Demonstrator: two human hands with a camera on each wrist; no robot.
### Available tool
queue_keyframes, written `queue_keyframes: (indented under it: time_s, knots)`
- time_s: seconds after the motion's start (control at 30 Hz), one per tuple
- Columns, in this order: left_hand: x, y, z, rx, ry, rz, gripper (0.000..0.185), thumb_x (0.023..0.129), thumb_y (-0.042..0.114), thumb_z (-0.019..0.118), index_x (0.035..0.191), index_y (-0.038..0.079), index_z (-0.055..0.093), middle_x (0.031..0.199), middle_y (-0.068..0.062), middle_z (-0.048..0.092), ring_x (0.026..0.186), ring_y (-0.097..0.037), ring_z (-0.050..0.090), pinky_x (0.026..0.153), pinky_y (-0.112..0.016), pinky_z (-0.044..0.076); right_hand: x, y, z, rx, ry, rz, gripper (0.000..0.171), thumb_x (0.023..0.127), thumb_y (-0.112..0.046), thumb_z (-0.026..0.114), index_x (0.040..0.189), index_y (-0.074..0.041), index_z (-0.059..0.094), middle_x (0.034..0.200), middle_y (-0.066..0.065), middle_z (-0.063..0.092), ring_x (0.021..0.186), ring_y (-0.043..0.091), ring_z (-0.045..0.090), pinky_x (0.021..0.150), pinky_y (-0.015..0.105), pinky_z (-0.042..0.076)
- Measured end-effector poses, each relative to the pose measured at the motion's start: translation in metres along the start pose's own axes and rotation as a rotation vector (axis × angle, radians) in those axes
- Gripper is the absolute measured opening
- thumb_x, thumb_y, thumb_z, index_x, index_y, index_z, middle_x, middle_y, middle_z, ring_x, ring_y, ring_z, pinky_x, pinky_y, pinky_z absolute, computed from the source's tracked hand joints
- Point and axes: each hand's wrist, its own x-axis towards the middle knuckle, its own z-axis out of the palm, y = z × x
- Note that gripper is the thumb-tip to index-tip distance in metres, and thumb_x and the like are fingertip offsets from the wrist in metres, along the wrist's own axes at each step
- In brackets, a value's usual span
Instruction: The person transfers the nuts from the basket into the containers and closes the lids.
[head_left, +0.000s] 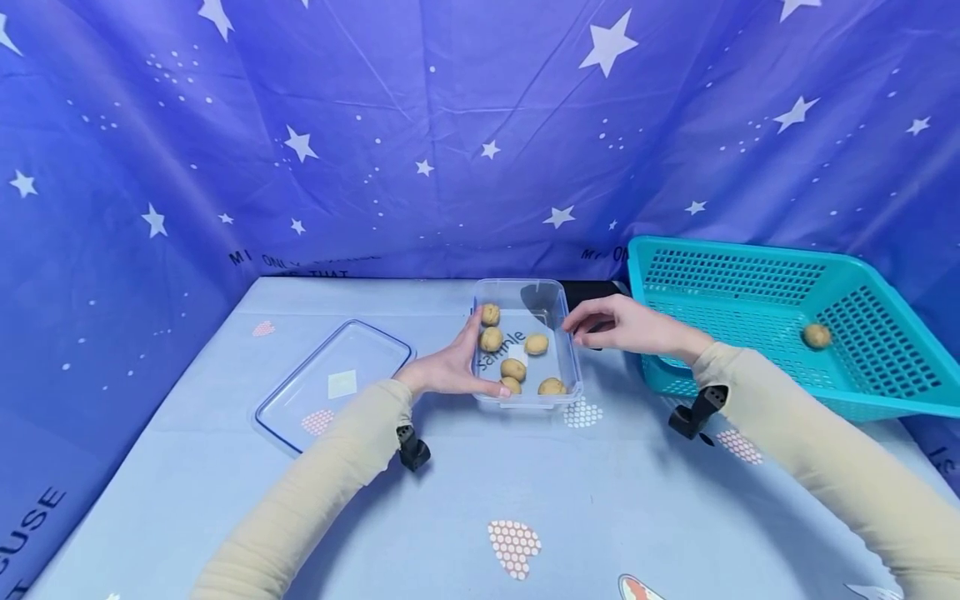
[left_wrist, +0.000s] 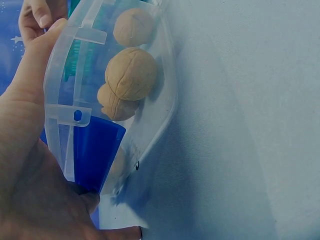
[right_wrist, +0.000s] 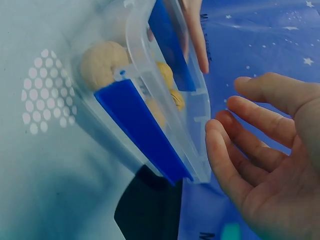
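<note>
A clear plastic container [head_left: 536, 403] with blue side latches holds several walnuts [head_left: 536, 344], spread over its floor. My left hand [head_left: 455, 367] grips it at the left side, the thumb along the near rim and fingers by the left wall. The left wrist view shows walnuts [left_wrist: 131, 74] through the wall beside this hand [left_wrist: 45, 195]. Just off the right rim is my right hand [head_left: 626, 325], fingers loosely bent and holding nothing. In the right wrist view a gap separates its fingertips [right_wrist: 212, 125] from the container's blue latch [right_wrist: 142, 127].
A clear lid with a blue seal [head_left: 360, 324] lies on the table at the left. At the right stands a teal mesh basket [head_left: 750, 400] with one walnut [head_left: 817, 336] inside. A black object [head_left: 592, 292] sits behind the right hand. Blue star-patterned cloth [head_left: 450, 125] closes off the back.
</note>
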Motion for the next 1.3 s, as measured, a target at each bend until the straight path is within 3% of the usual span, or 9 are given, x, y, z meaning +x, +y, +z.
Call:
queue_keyframes:
  time_s: [0.23, 0.47, 0.93, 1.3]
  knots:
    - [0.0, -0.001, 0.0, 0.007, 0.008, 0.017, 0.131, 0.076, 0.034, 0.083, 0.15, 0.012, -0.024, 0.157, -0.008, -0.022, 0.144, -0.022, -0.01, 0.116, -0.04, 0.004, -0.014, 0.001, -0.011, -0.021, 0.056, 0.038, 0.025, 0.093, -0.009, 0.065, 0.117, -0.002, 0.065, 0.11, 0.009, 0.066, 0.098, 0.027, 0.064, 0.082, 0.032, 0.054]
    - [-0.002, -0.001, 0.0, -0.009, 0.007, -0.011, 0.132, 0.075, 0.038, 0.083, 0.15, 0.016, -0.025, 0.157, -0.007, -0.023, 0.144, -0.022, -0.009, 0.115, -0.044, 0.005, -0.028, 0.001, -0.024, -0.053, 0.095, 0.08, 0.025, 0.094, -0.014, 0.064, 0.118, -0.007, 0.065, 0.112, 0.007, 0.066, 0.1, 0.024, 0.063, 0.083, 0.03, 0.052]
    - [-0.001, 0.0, 0.001, 0.002, 0.008, -0.001, 0.132, 0.076, 0.036, 0.083, 0.15, 0.014, -0.024, 0.157, -0.008, -0.023, 0.144, -0.023, -0.009, 0.115, -0.044, 0.005, -0.057, 0.008, -0.054, -0.088, 0.175, 0.221, 0.036, 0.097, -0.026, 0.061, 0.127, -0.007, 0.06, 0.122, 0.011, 0.06, 0.104, 0.026, 0.061, 0.084, 0.033, 0.052]
    - [-0.002, 0.002, 0.001, 0.012, 0.01, 0.003, 0.131, 0.076, 0.034, 0.082, 0.15, 0.012, -0.024, 0.157, -0.009, -0.022, 0.144, -0.022, -0.01, 0.116, -0.04, 0.003, -0.073, 0.027, -0.072, -0.092, 0.256, 0.305, 0.04, 0.096, -0.028, 0.061, 0.13, -0.007, 0.058, 0.129, 0.013, 0.056, 0.1, 0.01, 0.06, 0.084, 0.027, 0.051]
